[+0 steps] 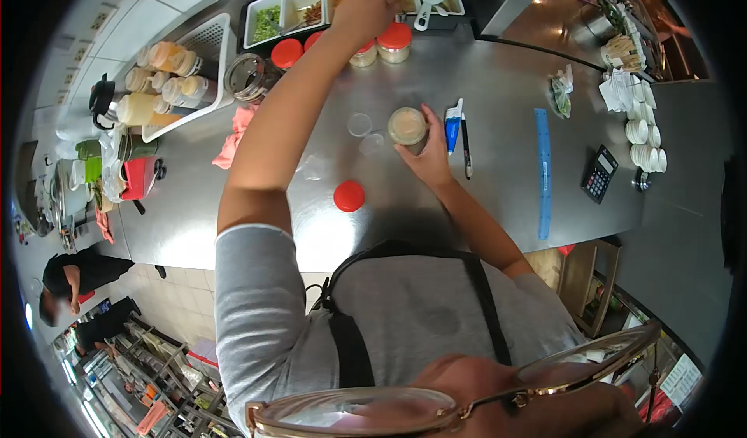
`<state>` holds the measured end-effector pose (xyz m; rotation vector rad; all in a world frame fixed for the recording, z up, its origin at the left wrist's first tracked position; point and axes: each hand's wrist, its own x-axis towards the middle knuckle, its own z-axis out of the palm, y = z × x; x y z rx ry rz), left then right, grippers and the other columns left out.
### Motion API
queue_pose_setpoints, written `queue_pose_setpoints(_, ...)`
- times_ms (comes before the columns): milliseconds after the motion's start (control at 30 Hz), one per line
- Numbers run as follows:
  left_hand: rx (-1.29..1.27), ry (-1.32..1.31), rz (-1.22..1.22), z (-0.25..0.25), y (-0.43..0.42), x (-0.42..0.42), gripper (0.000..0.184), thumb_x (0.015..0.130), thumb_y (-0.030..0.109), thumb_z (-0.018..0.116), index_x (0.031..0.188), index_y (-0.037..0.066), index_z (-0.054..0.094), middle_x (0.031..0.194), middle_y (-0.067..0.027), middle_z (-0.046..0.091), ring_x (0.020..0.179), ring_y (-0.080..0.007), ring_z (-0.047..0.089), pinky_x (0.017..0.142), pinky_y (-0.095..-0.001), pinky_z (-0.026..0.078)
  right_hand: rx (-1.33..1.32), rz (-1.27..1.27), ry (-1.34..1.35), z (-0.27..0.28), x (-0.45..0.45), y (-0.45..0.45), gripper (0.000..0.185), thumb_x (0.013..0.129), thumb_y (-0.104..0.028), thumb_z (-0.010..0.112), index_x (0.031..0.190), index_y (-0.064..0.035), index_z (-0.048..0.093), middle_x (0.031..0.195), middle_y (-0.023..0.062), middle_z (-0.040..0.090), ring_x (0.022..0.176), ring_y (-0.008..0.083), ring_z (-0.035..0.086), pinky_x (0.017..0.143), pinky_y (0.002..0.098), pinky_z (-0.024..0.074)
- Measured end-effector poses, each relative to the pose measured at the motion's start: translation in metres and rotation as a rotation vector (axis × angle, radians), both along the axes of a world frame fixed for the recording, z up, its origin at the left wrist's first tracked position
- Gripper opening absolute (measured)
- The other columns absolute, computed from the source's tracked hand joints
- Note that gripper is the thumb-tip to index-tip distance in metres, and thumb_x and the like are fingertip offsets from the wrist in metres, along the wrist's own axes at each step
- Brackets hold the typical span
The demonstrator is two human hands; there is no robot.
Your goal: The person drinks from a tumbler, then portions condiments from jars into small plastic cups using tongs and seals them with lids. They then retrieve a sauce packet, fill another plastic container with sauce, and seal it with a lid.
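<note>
A grey short-sleeved shirt (424,321) is worn with black straps (355,352) over the chest and clear glasses (354,415) with thin gold rims.

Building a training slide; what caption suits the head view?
Right hand holds a jar, left hand over food trays, red lid on the metal counter.

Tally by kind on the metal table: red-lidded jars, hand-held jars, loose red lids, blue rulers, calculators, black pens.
Red-lidded jars: 4 visible; left forearm may hide more
Jar in right hand: 1
Loose red lid: 1
Blue ruler: 1
Calculator: 1
Black pen: 1
Total: 9 visible
</note>
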<state>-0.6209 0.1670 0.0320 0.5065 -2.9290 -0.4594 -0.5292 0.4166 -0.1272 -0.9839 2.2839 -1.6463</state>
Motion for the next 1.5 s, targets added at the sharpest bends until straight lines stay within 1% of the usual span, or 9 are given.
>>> queue_pose_setpoints(100, -0.102, 0.147, 0.21, -0.062, -0.003, -0.057, 0.025, 0.087, 0.019, 0.065, 0.11, 0.009, 0.065, 0.096, -0.0141, 0.07, 0.089, -0.0314, 0.069, 0.078, -0.0442, 0.054, 0.053, 0.014, 0.039, 0.007, -0.001, 0.001, 0.091, 0.068, -0.011, 0.085, 0.143, 0.0013, 0.034, 0.138, 0.02, 0.046, 0.126, 0.0329, 0.049, 0.107, 0.0401, 0.0384)
queue_pose_setpoints(167, -0.89, -0.171, -0.313, -0.077, -0.011, -0.068, 0.041, 0.093, 0.027, 0.053, 0.126, 0.003, 0.061, 0.128, -0.0163, 0.062, 0.117, -0.0295, 0.059, 0.097, -0.0464, 0.047, 0.045, 0.017, 0.021, 0.007, -0.002, 0.002, 0.09, 0.069, -0.013, 0.086, 0.142, 0.0013, 0.036, 0.137, 0.0195, 0.047, 0.124, 0.0342, 0.049, 0.106, 0.0409, 0.0388)
queue_pose_setpoints(400, -0.456, -0.357, -0.061, -0.015, -0.024, -0.044, 0.04, 0.09, 0.026, 0.055, 0.123, 0.006, 0.065, 0.119, -0.0185, 0.066, 0.113, -0.0325, 0.062, 0.102, -0.0496, 0.043, 0.011, 0.032, 0.071, 0.005, -0.004, 0.003, 0.083, 0.071, -0.013, 0.083, 0.14, 0.0014, 0.038, 0.131, 0.0185, 0.05, 0.122, 0.0343, 0.05, 0.105, 0.0417, 0.0385)
queue_pose_setpoints(500, -0.877, -0.754, -0.348, -0.018, -0.04, -0.029, 0.041, 0.088, 0.025, 0.056, 0.124, 0.009, 0.065, 0.118, -0.019, 0.066, 0.112, -0.0339, 0.062, 0.103, -0.0501, 0.042, 0.009, 0.035, 0.091, 0.009, -0.004, 0.003, 0.081, 0.073, -0.013, 0.081, 0.14, 0.0012, 0.038, 0.13, 0.0187, 0.051, 0.122, 0.0346, 0.05, 0.105, 0.0421, 0.0381)
queue_pose_setpoints(767, -0.398, 0.169, -0.01, -0.027, -0.025, 0.035, 0.053, 0.08, 0.01, 0.061, 0.13, -0.005, 0.052, 0.102, -0.021, 0.067, 0.098, -0.0389, 0.064, 0.092, -0.0437, 0.051, 0.053, 0.046, 0.139, 0.009, -0.003, 0.002, 0.079, 0.074, -0.014, 0.079, 0.141, 0.0002, 0.039, 0.133, 0.0181, 0.052, 0.122, 0.0344, 0.05, 0.104, 0.0438, 0.0373)
queue_pose_setpoints(833, -0.336, -0.076, 0.126, 0.025, 0.002, 0.064, 0.049, 0.083, 0.01, 0.059, 0.13, -0.003, 0.052, 0.101, -0.0228, 0.067, 0.091, -0.0368, 0.066, 0.087, -0.0423, 0.053, 0.043, 0.004, 0.155, 0.002, -0.002, 0.001, 0.082, 0.072, -0.016, 0.081, 0.14, 0.0003, 0.039, 0.131, 0.0172, 0.053, 0.12, 0.0339, 0.051, 0.104, 0.044, 0.0372)
queue_pose_setpoints(933, 0.68, 0.139, 0.374, 0.077, 0.042, 0.107, 0.033, 0.088, 0.011, 0.068, 0.119, 0.001, 0.061, 0.1, -0.0169, 0.073, 0.083, -0.0252, 0.07, 0.074, -0.0343, 0.056, 0.021, 0.017, 0.127, -0.002, -0.001, 0.002, 0.081, 0.068, -0.016, 0.083, 0.136, 0.0001, 0.041, 0.127, 0.0171, 0.054, 0.117, 0.0338, 0.052, 0.103, 0.0432, 0.0384)
queue_pose_setpoints(1233, -0.133, 0.02, -0.18, 0.051, 0.095, 0.217, 0.03, 0.085, 0.016, 0.07, 0.113, 0.006, 0.064, 0.094, -0.011, 0.067, 0.09, -0.0279, 0.065, 0.075, -0.0378, 0.052, -0.087, 0.024, 0.001, -0.001, 0.0, 0.005, 0.075, 0.063, -0.011, 0.083, 0.125, 0.0009, 0.044, 0.12, 0.0188, 0.051, 0.113, 0.0357, 0.05, 0.1, 0.0433, 0.0406)
queue_pose_setpoints(1500, -0.241, -0.042, -0.367, 0.049, 0.118, 0.246, 0.027, 0.079, 0.011, 0.071, 0.104, 0.004, 0.064, 0.091, -0.0088, 0.064, 0.088, -0.0273, 0.061, 0.077, -0.0381, 0.05, 0.065, 0.008, 0.105, 0.027, 0.044, 0.033, 0.076, 0.063, -0.009, 0.085, 0.125, 0.0003, 0.041, 0.119, 0.0171, 0.05, 0.112, 0.0312, 0.052, 0.098, 0.0408, 0.0436)
